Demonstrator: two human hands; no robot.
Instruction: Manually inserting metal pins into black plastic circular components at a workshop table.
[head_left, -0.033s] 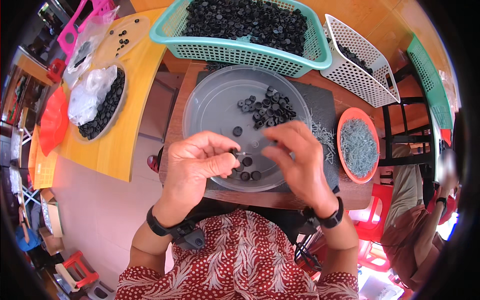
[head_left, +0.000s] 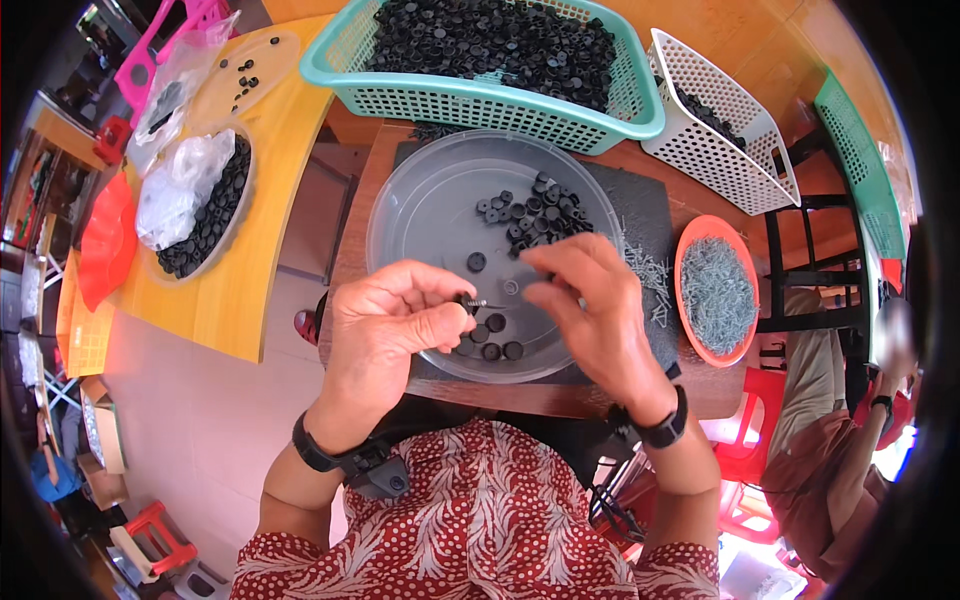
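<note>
My left hand [head_left: 395, 315] pinches a small black round cap between thumb and forefinger, over the near left part of a clear plastic tub [head_left: 385, 200]. A short threaded metal piece [head_left: 478, 303], like a screw, sticks out of the cap toward the right. My right hand [head_left: 590, 300] hovers over the tub's right side, thumb and forefinger apart, with nothing visible between them. Loose black caps [head_left: 545, 215] lie heaped at the tub's far right. A few more caps [head_left: 512, 350] lie near its front, and a single cap [head_left: 475, 262] sits mid-tub.
An orange bowl [head_left: 683, 290] of metal screws stands at right, beside loose screws [head_left: 648, 275] on a dark mat. Behind are a teal basket [head_left: 480, 108] and a white basket [head_left: 700, 150] holding black parts. A yellow table [head_left: 240, 310] stands left. Another person's arm [head_left: 855, 455] shows far right.
My right hand has shifted very slightly, its thumb and forefinger still apart. The cap and screw in my left hand have turned or moved a little; the threads show more plainly.
</note>
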